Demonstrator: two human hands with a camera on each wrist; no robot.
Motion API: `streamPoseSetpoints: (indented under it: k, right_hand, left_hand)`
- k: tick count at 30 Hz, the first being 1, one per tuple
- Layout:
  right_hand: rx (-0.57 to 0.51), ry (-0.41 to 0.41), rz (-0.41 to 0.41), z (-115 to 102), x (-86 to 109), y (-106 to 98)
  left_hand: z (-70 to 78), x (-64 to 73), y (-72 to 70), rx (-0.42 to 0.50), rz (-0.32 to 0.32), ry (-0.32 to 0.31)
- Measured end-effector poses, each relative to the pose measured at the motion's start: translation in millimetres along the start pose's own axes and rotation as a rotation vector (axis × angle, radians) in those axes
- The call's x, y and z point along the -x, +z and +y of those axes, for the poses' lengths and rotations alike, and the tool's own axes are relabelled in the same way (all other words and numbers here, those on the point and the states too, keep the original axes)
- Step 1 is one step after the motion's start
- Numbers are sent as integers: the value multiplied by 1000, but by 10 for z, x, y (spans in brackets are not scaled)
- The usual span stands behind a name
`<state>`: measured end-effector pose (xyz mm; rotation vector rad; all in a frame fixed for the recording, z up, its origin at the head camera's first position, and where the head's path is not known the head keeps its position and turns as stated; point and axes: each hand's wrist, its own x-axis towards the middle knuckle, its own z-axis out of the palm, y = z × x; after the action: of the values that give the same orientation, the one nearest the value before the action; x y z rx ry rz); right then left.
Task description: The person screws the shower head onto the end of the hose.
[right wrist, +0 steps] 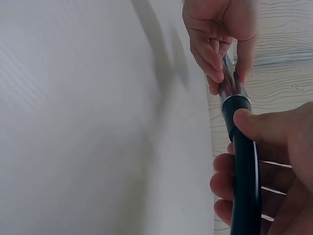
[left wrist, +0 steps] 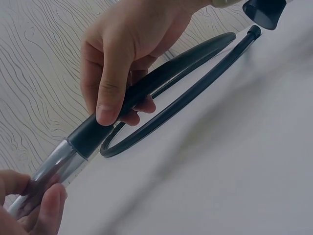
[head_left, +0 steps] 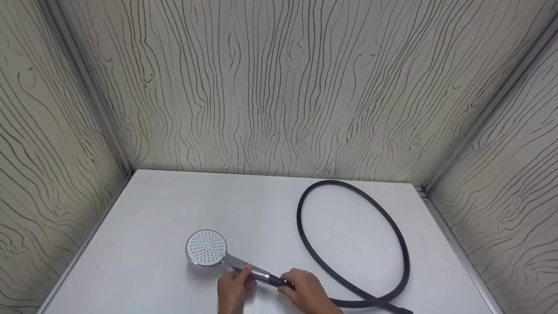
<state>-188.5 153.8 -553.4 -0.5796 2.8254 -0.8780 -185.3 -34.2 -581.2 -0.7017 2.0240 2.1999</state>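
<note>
A chrome shower head [head_left: 206, 248] with a round, white, dotted spray face points up and to the left in the head view. My left hand [head_left: 233, 288] pinches its silver handle [left wrist: 55, 166] near the lower end. Against that end sits the black connector of a shower hose [head_left: 403, 248], gripped by my right hand [head_left: 305, 290]. In the right wrist view, the right thumb lies along the black connector [right wrist: 236, 110] and the fingers curl round the hose below it. Connector and handle meet end to end; the thread inside is hidden.
The hose lies in a large loop on the right of the white table [head_left: 244, 205], crossing itself near the front. Its free end [head_left: 403, 310] is at the front right. Wood-patterned panels [head_left: 261, 87] stand behind and at both sides.
</note>
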Motion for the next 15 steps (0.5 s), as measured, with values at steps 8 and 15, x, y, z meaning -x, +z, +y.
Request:
streamPoseSetpoints:
  k: [8, 15]
  right_hand:
    - [38, -8, -18, 25, 0, 46]
    - [44, -12, -31, 61, -12, 98]
  left_hand:
    - [-90, -35, -19, -54, -15, -38]
    - [-114, -43, -62, -113, -71, -72]
